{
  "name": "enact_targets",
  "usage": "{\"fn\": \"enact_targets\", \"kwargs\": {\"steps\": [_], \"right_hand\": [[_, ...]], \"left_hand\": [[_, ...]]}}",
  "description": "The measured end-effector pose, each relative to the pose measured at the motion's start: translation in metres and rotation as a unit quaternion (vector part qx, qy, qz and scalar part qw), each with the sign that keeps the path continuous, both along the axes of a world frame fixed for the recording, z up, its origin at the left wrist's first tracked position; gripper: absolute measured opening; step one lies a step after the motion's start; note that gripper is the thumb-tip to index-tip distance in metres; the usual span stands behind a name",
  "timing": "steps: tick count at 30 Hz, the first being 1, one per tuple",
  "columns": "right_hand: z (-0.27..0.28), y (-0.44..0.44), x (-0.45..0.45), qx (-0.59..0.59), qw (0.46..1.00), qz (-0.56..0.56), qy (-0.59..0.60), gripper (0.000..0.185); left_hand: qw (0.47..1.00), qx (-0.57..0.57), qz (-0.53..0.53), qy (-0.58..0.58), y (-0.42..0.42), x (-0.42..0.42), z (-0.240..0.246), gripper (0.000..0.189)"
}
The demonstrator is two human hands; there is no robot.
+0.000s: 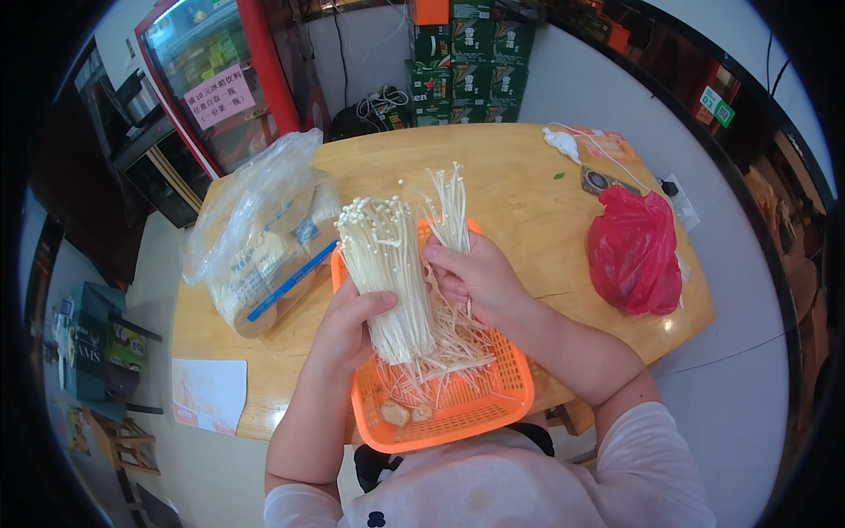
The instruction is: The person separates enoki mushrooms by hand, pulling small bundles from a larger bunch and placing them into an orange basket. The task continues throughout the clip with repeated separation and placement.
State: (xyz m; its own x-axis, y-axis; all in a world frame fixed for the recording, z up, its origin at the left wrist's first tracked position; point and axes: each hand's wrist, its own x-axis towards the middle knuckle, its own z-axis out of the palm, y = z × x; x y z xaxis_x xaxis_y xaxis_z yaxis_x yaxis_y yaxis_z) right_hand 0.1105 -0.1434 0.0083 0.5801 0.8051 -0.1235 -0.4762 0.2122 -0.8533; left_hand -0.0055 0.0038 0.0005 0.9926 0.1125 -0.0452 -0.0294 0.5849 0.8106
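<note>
A thick bundle of enoki mushrooms [389,284] rests in my left hand [350,323], with the thumb across its stems and the small white caps pointing away from me. My right hand [478,274] grips a thinner bunch of enoki [450,208] beside it, caps also up. Both hands are over an orange plastic basket [455,432] at the near edge of the table. Loose enoki strands [455,356] lie spread in the basket under the bundle. Two brownish cut root ends [396,414] sit in its near left part.
On the wooden table [515,185], a clear plastic bag [264,231] of packed goods stands left and a red plastic bag [634,254] right. A phone-like device [607,180], white cable and crumpled tissue [562,143] lie at the far right. A paper sheet [210,395] lies near left.
</note>
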Motion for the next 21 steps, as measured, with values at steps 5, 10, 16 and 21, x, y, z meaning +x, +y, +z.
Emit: {"fn": "enact_targets", "kwargs": {"steps": [5,10,16,21], "right_hand": [[0.005,0.009,-0.008,-0.033,0.994,-0.024,-0.098,0.01],[-0.003,0.006,-0.003,0.001,0.997,-0.058,-0.049,0.013],[-0.007,0.008,0.0,-0.006,0.996,-0.08,-0.029,0.014],[-0.002,0.007,-0.001,0.009,0.996,-0.083,-0.033,0.015]], "left_hand": [[0.999,0.029,-0.002,-0.018,-0.004,0.002,0.005,0.057],[0.999,0.032,0.016,0.001,-0.003,0.001,0.003,0.058],[1.0,0.011,0.024,-0.016,0.001,0.002,-0.003,0.059],[0.999,0.009,0.033,-0.019,0.001,0.002,-0.003,0.06]]}}
